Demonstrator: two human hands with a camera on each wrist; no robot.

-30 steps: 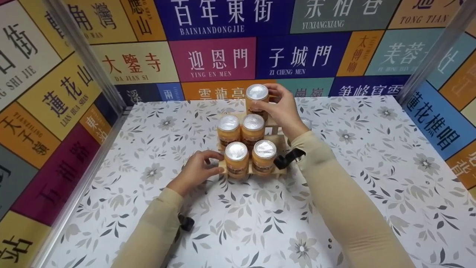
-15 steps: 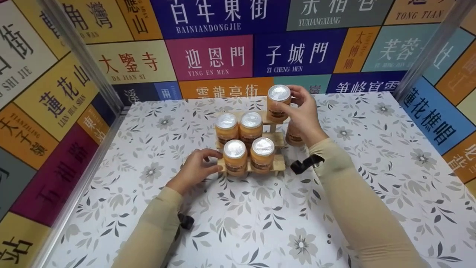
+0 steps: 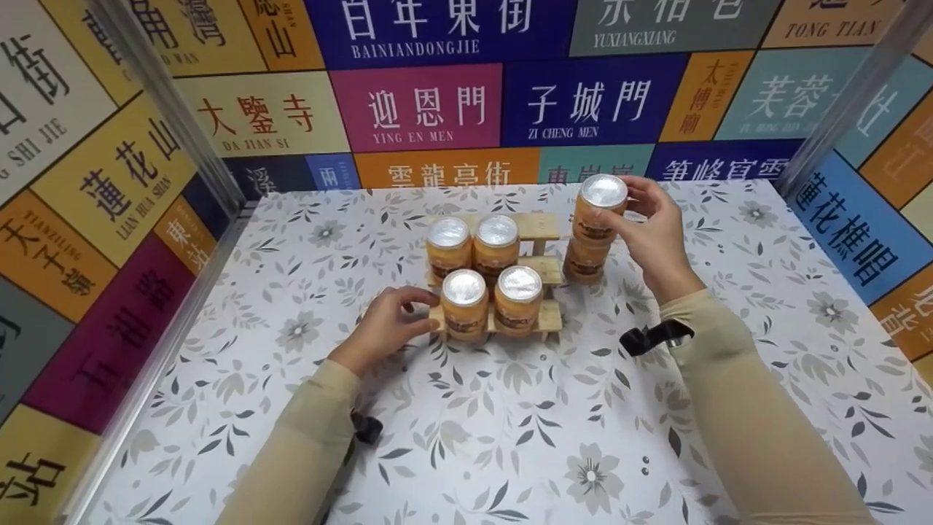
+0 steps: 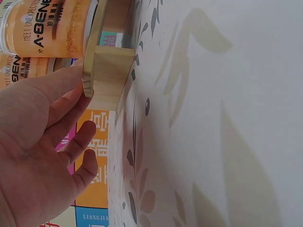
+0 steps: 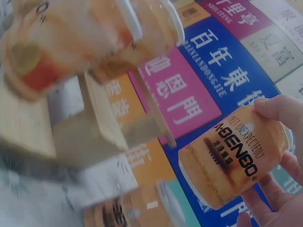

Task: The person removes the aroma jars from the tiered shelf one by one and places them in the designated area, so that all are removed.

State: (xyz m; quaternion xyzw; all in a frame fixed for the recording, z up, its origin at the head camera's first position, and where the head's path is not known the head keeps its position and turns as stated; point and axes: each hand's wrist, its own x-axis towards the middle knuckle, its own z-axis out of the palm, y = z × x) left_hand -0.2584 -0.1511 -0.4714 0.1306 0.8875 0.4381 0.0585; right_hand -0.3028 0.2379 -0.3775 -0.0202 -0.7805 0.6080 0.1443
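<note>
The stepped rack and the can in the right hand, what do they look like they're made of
Rack: probably wood, matte and seemingly unpainted, from its pale tan boards.
Can: perhaps clear plastic, smooth; the orange body looks partly see-through, though a printed wrap is possible.
Its lid: likely metal or foil, from the bright silver shine.

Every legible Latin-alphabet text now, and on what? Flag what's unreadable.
"A-BENBO": can in right hand
"MEET UNEXPECTEDLY": same can
"BAINIANDONGJIE": upper blue panel
"YUXIANGXIANG": grey panel
"YING EN MEN": pink panel
"ZI CHENG MEN": lower blue panel
"DA JIAN SI": pale panel
"LIAN HUA SHAN": yellow panel
"TONG TIAN": tan panel
"SHILITING": magenta panel
Cut, too small or blurred: other cans, remaining panels.
</note>
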